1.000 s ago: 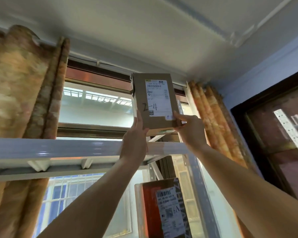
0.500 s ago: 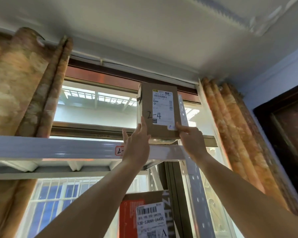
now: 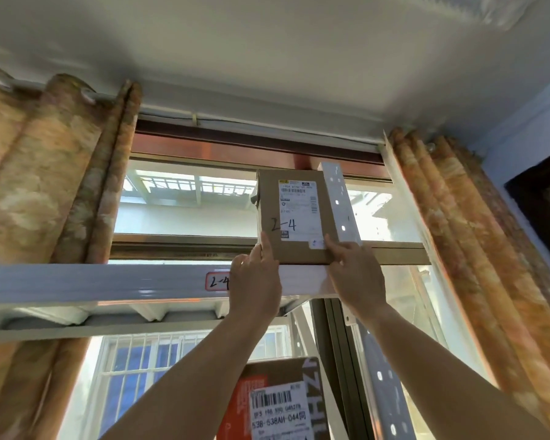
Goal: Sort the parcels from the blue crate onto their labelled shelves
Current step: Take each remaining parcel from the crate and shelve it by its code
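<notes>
A brown cardboard parcel (image 3: 294,217) with a white shipping label and "2-4" handwritten on it stands upright on the top white shelf (image 3: 92,281), at its right end beside the white upright post (image 3: 338,204). The shelf's front beam carries a red-bordered tag (image 3: 217,281) reading "2-4", partly covered by my left hand (image 3: 256,287). That hand reaches up with straight fingers against the parcel's lower left edge. The straight fingers of my right hand (image 3: 356,277) press on the lower right of the parcel's front.
On the shelf level below stands an orange and brown parcel (image 3: 280,404) with a barcode label. Patterned curtains hang at the left (image 3: 45,185) and right (image 3: 458,233) of the window behind the rack. The ceiling is close above.
The parcel has come down from the air and moved right onto the top shelf, against the upright post. Both hands followed it and stay on its lower corners.
</notes>
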